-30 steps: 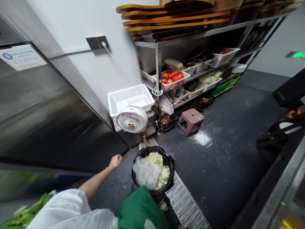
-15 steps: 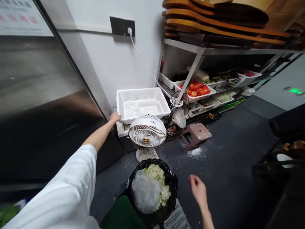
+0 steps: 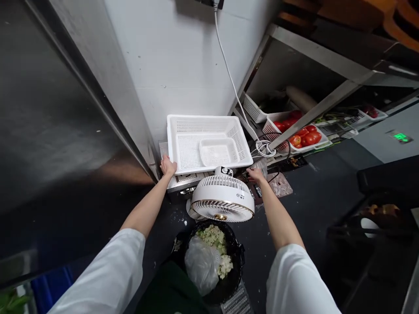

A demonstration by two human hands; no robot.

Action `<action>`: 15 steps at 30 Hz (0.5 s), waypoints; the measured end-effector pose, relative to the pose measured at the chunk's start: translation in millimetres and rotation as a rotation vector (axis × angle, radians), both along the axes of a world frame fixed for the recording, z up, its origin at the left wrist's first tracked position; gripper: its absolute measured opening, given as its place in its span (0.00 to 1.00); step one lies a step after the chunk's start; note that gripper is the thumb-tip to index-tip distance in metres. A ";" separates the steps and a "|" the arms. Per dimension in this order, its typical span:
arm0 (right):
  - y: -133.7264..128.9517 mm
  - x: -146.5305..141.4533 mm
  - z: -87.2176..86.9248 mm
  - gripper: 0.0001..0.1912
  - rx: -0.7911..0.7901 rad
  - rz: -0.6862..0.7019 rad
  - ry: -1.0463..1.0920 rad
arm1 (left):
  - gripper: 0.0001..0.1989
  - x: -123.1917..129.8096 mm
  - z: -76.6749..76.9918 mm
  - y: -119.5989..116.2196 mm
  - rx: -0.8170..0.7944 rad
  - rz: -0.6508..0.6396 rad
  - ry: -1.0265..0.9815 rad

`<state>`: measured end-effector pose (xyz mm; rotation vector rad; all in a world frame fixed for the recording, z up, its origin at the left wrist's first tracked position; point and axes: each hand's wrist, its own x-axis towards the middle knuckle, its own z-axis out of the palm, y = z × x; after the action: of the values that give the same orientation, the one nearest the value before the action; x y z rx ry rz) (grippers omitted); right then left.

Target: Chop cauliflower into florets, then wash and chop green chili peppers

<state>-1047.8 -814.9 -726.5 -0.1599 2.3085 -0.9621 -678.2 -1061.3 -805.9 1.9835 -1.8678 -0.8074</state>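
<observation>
A large white plastic basket [image 3: 183, 150] with perforated walls rests on a metal surface against the wall. Inside it lies a smaller white basket [image 3: 218, 152]. My left hand [image 3: 168, 166] is closed on the large basket's left front corner. At the right front corner, just below the rim, is my right hand [image 3: 256, 174]; its fingers point in toward the basket, and whether they grip it is unclear. A white fan [image 3: 223, 196] with a gold trim ring stands in front, between my forearms.
A black-lined bin [image 3: 241, 253] with vegetable scraps and a clear plastic bag [image 3: 202, 264] is below me. A metal shelf [image 3: 316, 111] with tomatoes [image 3: 304, 136] stands at right. A white power cord [image 3: 227, 69] hangs down the wall. A steel cabinet [image 3: 65, 131] borders the left.
My right hand has moved from beside the bin, fingers pinched, forward to the large basket's right corner. My left hand stays at the left corner. The view has come closer to the basket.
</observation>
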 end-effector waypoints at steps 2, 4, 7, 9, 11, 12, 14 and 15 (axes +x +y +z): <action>-9.7 -4.8 -9.0 0.10 0.059 -0.011 -0.028 | 0.22 -1.2 3.2 -1.7 -0.004 -0.017 0.007; -16.5 -7.2 -17.2 0.12 0.064 -0.013 -0.074 | 0.22 -3.2 8.8 -3.1 -0.016 -0.017 0.015; -29.1 -5.4 -27.7 0.13 0.032 -0.019 -0.161 | 0.20 -6.0 20.3 -7.3 -0.022 0.011 0.018; -40.7 -2.9 -33.0 0.14 0.013 -0.043 -0.206 | 0.17 -6.9 28.1 -10.8 -0.013 0.029 0.010; -53.1 -1.2 -36.7 0.15 0.008 -0.082 -0.228 | 0.15 -7.1 34.6 -13.5 0.006 0.043 0.000; -58.9 -0.8 -38.0 0.16 0.009 -0.105 -0.232 | 0.15 -7.1 37.2 -14.3 0.017 0.045 -0.004; -67.9 -0.9 -39.6 0.18 0.014 -0.150 -0.234 | 0.13 -7.0 41.0 -14.6 0.040 0.036 -0.013; -70.9 -1.1 -40.1 0.19 0.016 -0.170 -0.232 | 0.12 -7.0 42.3 -14.3 0.054 0.023 -0.018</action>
<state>-1048.9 -885.7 -766.6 0.1500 2.1395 -0.9892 -685.2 -1075.6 -763.6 2.0472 -1.8484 -0.8447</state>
